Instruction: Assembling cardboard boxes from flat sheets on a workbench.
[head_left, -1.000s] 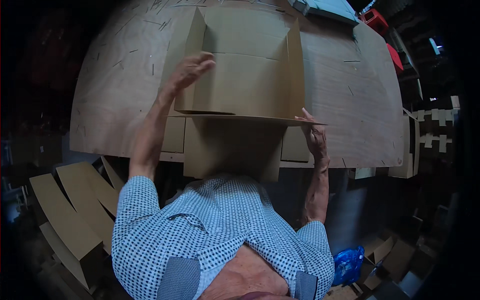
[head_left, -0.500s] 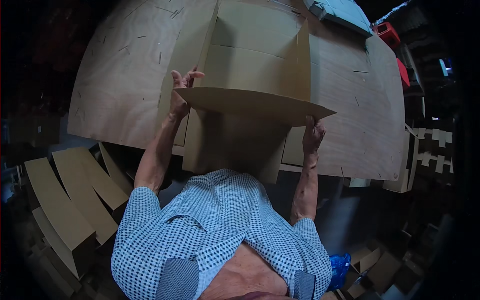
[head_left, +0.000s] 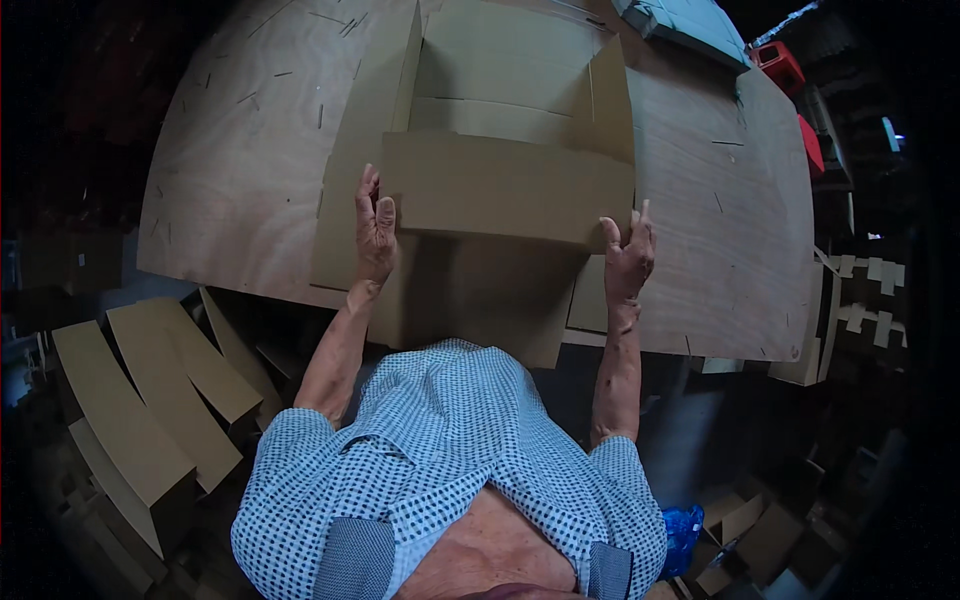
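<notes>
Here both arms are reaching up, the left hand (head_left: 375, 228) and right hand (head_left: 628, 258) clamping their fingers on the raised flap (head_left: 505, 188) of the cardboard box (head_left: 500, 100) lying on the plywood table (head_left: 240, 170). The flap is hiding the fingertips behind it.

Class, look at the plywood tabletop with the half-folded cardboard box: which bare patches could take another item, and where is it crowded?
Bare wood lies on the brown plywood tabletop left of the tan cardboard box, and on the right between the box and the red containers at the far edge. The centre is crowded: left hand and right hand press the box's raised front flap. A pale blue-grey flat object fills the far right corner.
</notes>
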